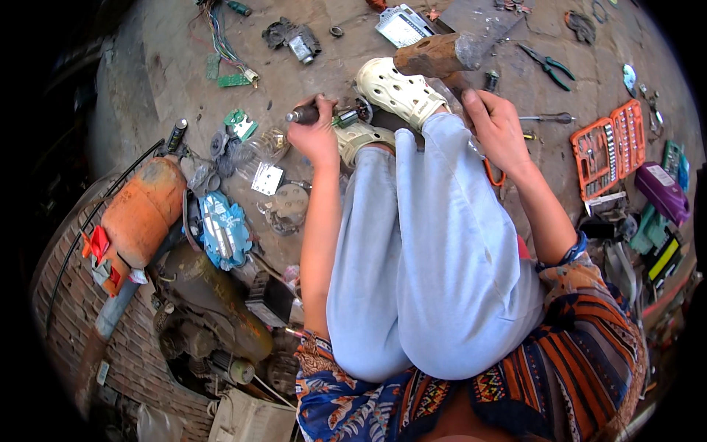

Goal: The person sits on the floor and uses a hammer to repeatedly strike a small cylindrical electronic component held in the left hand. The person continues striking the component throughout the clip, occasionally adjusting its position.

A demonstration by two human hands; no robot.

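Observation:
My left hand (317,136) is closed around a short dark rod with a rounded butt (303,114), perhaps a punch or chisel; its other end is hidden. Close by, between the shoes, sits a small part with a green side (345,118) and a round metal face (364,110). My right hand (498,127) is closed on the dark handle of a hammer, mostly foreshortened. The hammer's thick rusty-brown head (427,56) has a grey end and hangs above the cream left-to-right row of shoes, over the right clog (394,87).
Pliers (547,66), a screwdriver (546,118) and an orange socket case (608,149) lie to the right. Circuit boards (234,80), a plastic bottle (254,153) and a blue bag (224,230) lie left, beside an orange cylinder (143,206). A purple bottle (662,193) stands far right.

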